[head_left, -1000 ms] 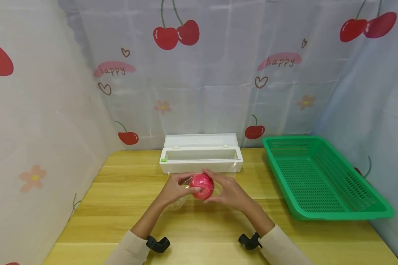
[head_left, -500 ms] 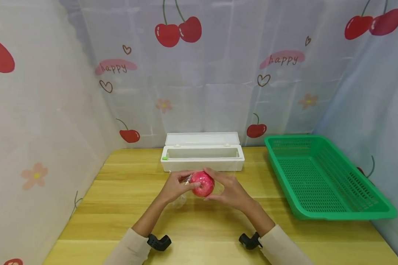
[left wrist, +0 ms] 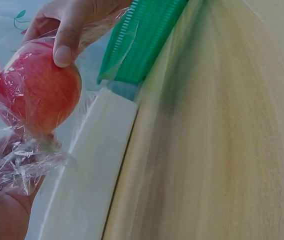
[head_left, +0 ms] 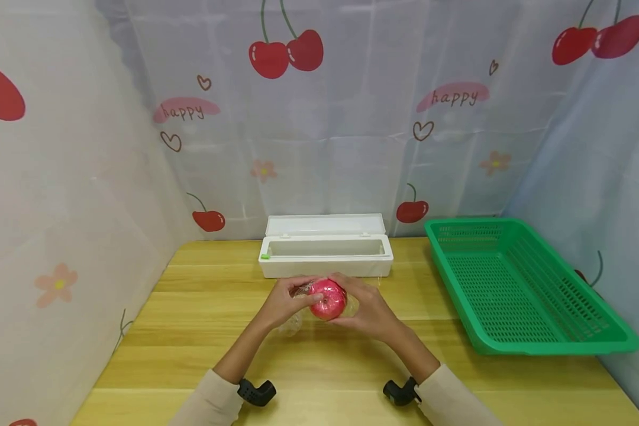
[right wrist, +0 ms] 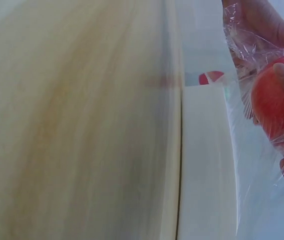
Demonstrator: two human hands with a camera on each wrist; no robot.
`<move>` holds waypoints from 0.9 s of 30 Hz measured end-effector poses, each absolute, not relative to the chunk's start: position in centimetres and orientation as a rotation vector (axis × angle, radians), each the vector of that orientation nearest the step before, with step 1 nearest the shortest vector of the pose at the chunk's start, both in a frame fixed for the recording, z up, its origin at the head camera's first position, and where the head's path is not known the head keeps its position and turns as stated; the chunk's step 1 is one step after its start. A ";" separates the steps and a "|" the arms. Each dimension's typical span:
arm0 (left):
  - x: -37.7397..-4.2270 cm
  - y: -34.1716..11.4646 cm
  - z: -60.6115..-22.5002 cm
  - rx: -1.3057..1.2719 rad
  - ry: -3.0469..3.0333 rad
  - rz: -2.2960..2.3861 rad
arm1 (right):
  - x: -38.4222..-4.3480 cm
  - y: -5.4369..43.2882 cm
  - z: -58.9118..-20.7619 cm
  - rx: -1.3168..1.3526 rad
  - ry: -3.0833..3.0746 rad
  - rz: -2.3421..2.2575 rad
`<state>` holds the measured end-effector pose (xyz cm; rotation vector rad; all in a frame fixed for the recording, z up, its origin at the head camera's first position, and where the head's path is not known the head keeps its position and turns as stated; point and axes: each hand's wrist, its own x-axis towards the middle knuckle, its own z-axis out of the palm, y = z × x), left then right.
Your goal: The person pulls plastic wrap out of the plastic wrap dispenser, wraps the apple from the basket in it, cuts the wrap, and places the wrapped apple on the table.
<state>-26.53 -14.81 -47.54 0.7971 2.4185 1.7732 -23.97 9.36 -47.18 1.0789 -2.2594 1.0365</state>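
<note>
A red apple (head_left: 328,300) is held between both hands above the table, partly covered in clear plastic wrap (left wrist: 29,162). On its left side my left hand (head_left: 283,305) grips it, the thumb lying across the front near the stem hollow. From the right, my right hand (head_left: 370,307) holds the apple with fingers on top and thumb below. Crumpled wrap bunches out beside the left palm in the left wrist view. More film stretches taut around the apple (right wrist: 277,102) in the right wrist view.
Behind the hands stands a white wrap dispenser box (head_left: 327,268) with its lid raised and a green slider (head_left: 265,257) at its left. A green plastic basket (head_left: 474,319) sits at the right of the wooden table (head_left: 202,331). Printed curtains (head_left: 325,165) enclose the back and sides.
Both hands keep their hold on the apple. It has shifted slightly to the right in the head view, and the thumbs have moved a little along it.
</note>
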 end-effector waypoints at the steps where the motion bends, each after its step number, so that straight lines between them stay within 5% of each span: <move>1: -26.6 -14.9 -47.5 0.797 2.421 1.768 | -24.0 9.4 -47.2 1.070 -2.266 1.042; 12: -26.3 -15.1 -47.0 1.061 2.577 1.778 | -23.7 9.7 -47.2 1.034 -2.306 1.147; 20: -26.0 -14.5 -46.8 1.479 2.592 1.685 | -24.0 9.8 -47.1 1.058 -2.291 1.181; 27: -25.4 -14.2 -47.0 1.531 2.590 1.632 | -24.1 9.8 -47.1 1.047 -2.321 1.286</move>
